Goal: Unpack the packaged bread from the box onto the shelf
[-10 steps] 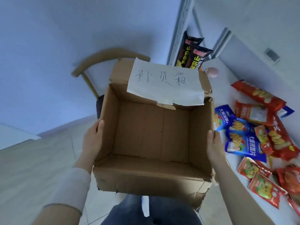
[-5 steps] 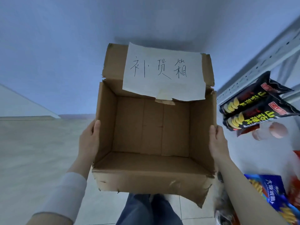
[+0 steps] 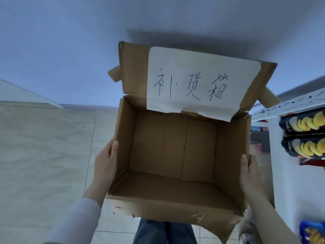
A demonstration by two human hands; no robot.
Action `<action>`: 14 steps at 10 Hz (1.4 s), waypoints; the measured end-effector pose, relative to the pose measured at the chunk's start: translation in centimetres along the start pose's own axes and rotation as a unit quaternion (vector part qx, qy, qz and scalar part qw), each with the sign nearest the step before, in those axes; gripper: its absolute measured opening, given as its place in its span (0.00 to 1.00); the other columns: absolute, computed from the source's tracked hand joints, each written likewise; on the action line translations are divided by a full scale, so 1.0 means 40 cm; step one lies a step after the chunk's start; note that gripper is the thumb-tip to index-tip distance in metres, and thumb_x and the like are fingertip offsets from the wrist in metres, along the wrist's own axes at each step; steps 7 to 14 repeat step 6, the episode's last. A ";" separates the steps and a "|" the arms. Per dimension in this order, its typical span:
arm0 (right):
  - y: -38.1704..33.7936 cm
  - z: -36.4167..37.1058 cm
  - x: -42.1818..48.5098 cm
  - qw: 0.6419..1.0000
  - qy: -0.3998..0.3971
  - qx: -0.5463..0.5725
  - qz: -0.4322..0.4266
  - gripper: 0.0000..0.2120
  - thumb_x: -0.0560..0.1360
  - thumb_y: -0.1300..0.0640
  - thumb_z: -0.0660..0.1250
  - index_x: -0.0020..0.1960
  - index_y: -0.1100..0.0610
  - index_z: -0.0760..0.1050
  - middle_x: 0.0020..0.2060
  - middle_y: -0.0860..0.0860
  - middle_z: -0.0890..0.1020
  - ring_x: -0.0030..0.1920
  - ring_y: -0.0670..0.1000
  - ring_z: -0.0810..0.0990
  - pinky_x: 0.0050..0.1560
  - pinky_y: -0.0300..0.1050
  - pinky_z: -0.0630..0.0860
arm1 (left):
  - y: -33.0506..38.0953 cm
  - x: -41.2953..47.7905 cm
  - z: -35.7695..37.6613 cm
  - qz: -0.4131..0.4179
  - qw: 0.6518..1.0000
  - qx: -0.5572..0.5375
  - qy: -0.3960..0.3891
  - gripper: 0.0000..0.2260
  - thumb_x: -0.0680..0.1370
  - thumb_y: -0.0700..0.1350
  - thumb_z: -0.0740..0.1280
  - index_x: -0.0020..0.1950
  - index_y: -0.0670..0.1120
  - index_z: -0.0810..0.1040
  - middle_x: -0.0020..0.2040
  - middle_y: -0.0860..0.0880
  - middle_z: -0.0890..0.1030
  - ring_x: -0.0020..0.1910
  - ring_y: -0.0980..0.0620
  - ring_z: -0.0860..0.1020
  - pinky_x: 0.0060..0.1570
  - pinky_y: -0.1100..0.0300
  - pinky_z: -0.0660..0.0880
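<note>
I hold a brown cardboard box (image 3: 230, 152) in front of me, tilted so that I look straight into it. Nothing lies inside; no packaged bread shows anywhere. A white paper label (image 3: 193, 81) with handwritten characters is taped to the raised back flap. My left hand (image 3: 105, 162) holds the left wall, thumb lying along its rim. My right hand (image 3: 249, 173) holds the right wall from outside. The fingers of both hands are hidden behind the walls.
A white shelf (image 3: 290, 191) with a perforated rail (image 3: 290, 104) stands at the right. Two black chip bags (image 3: 304, 124) lie on it, and a blue snack bag (image 3: 313, 233) shows at the bottom right. Pale tiled floor (image 3: 44, 155) spreads left; my jeans (image 3: 163, 231) are below the box.
The view has swung left with the box. The shelf and its red and blue snack bags have slid off to the right, and the chair is gone. Both hands kept their hold.
</note>
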State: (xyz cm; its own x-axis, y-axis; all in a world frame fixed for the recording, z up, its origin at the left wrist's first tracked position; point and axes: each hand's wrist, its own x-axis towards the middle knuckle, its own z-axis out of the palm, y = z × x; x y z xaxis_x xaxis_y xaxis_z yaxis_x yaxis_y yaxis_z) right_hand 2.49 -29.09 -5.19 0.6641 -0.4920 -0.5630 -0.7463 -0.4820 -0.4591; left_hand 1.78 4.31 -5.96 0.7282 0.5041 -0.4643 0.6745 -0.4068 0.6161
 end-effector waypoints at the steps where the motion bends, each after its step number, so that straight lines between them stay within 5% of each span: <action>1: 0.010 0.006 0.011 1.000 -0.011 -0.006 0.003 0.24 0.80 0.46 0.46 0.69 0.58 0.61 0.64 0.61 0.72 0.62 0.63 0.72 0.62 0.59 0.68 | -0.007 0.006 0.016 -0.004 1.000 0.007 -0.010 0.18 0.82 0.49 0.54 0.68 0.44 0.72 0.65 0.44 0.76 0.66 0.45 0.72 0.57 0.60 0.64; 4: 0.018 0.003 0.038 0.999 -0.045 -0.020 -0.003 0.24 0.80 0.44 0.48 0.70 0.58 0.60 0.65 0.59 0.72 0.64 0.62 0.71 0.62 0.57 0.68 | -0.003 0.008 0.041 -0.017 0.998 0.044 -0.040 0.19 0.82 0.50 0.51 0.68 0.43 0.69 0.64 0.41 0.75 0.65 0.41 0.71 0.57 0.55 0.65; 5: 0.008 -0.016 0.040 0.995 -0.052 -0.079 -0.019 0.28 0.78 0.41 0.51 0.71 0.58 0.59 0.68 0.58 0.69 0.67 0.62 0.68 0.64 0.58 0.67 | 0.015 -0.001 0.031 -0.032 0.994 0.091 -0.052 0.22 0.82 0.51 0.53 0.73 0.43 0.61 0.69 0.40 0.70 0.68 0.39 0.68 0.63 0.51 0.65; 6: -0.033 -0.049 0.013 0.987 0.012 -0.128 -0.101 0.31 0.78 0.41 0.52 0.73 0.60 0.56 0.73 0.61 0.62 0.74 0.63 0.56 0.72 0.62 0.57 | 0.080 -0.022 0.013 0.006 0.993 0.115 -0.009 0.26 0.80 0.52 0.56 0.74 0.41 0.56 0.71 0.39 0.65 0.70 0.39 0.65 0.67 0.47 0.62; 14: -0.033 -0.049 0.013 0.987 0.012 -0.128 -0.101 0.31 0.78 0.41 0.52 0.73 0.60 0.56 0.73 0.61 0.62 0.74 0.63 0.56 0.72 0.62 0.57 | 0.080 -0.022 0.013 0.006 0.993 0.115 -0.009 0.26 0.80 0.52 0.56 0.74 0.41 0.56 0.71 0.39 0.65 0.70 0.39 0.65 0.67 0.47 0.62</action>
